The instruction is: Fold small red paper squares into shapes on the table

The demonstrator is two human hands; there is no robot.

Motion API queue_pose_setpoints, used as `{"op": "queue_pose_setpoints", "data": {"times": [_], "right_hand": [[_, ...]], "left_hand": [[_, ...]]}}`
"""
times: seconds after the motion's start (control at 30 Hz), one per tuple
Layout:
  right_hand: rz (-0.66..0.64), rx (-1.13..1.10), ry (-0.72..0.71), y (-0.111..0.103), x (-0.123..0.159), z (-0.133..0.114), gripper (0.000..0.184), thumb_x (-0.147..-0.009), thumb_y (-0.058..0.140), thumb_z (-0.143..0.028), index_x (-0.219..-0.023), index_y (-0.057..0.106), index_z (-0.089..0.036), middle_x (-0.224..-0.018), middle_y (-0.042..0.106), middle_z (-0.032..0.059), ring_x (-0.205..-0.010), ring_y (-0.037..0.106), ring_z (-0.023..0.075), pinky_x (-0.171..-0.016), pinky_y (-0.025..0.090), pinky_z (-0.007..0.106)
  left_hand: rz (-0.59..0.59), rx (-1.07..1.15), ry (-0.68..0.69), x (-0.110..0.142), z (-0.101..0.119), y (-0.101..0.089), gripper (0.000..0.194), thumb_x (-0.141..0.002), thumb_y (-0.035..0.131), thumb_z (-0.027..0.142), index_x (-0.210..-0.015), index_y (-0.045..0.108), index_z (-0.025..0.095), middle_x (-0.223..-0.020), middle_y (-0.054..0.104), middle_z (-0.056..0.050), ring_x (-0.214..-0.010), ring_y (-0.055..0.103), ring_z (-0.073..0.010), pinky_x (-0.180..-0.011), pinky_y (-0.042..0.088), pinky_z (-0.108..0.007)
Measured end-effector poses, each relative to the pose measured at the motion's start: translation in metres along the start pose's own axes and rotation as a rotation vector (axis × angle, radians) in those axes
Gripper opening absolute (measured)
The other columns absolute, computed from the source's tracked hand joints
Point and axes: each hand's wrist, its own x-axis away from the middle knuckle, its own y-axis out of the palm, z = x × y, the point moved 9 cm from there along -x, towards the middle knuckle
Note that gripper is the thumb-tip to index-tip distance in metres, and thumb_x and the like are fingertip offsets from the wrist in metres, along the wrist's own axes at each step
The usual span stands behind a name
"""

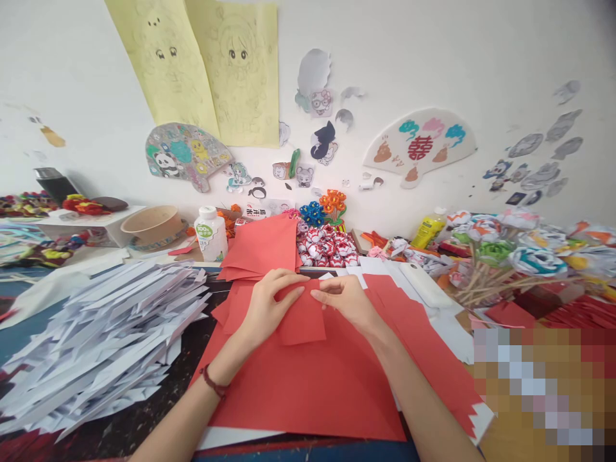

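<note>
A small red paper square (304,323) is between my two hands, above a large red sheet (308,385). My left hand (272,305) pinches its upper left part between thumb and fingers. At its upper right corner, the thumb and curled fingers of my right hand (350,303) are closed on the edge. More cut red pieces (234,314) lie partly under my left hand. Just beyond my hands rests a stack of red squares (262,247).
Folded white paper strips (106,340) are heaped on the left. A white bottle (210,234), red-and-white paper pieces (327,247) and a yellow bottle (428,230) stand along the wall. More red sheets (423,340) and paper flowers on sticks (495,256) are on the right.
</note>
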Motion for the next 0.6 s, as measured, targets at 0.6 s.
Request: {"op": "queue_pose_setpoints", "data": {"times": [0.6], "right_hand": [[-0.053, 0.049, -0.027, 0.006, 0.002, -0.005, 0.034, -0.078, 0.066, -0.047, -0.064, 0.068, -0.016, -0.06, 0.061, 0.002, -0.057, 0.055, 0.0145, -0.058, 0.042, 0.026]], "left_hand": [[0.111, 0.115, -0.178, 0.004, -0.018, -0.008, 0.022, -0.082, 0.064, 0.031, -0.101, 0.07, 0.023, -0.103, 0.072, -0.004, -0.093, 0.066, -0.0209, -0.087, 0.048, -0.03]]}}
